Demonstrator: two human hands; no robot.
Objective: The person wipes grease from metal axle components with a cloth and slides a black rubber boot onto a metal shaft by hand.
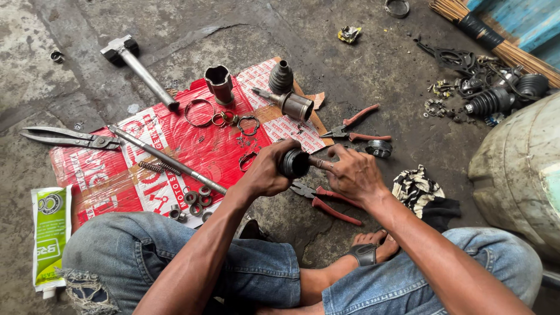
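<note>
Left hand [265,172] and right hand [353,174] both grip one dark round metal joint [294,163] just right of the red cardboard sheet [146,157]; two red-handled pliers [356,128] lie nearby.

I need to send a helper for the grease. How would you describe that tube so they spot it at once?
Start from the red printed cardboard sheet spread on the concrete floor. Just off its near left corner, beside the person's denim knee, lies a flat green and white tube. It is the only soft green package; everything near it is bare metal.

Greasy dark joint housing [294,164], held sideways above floor.
</note>
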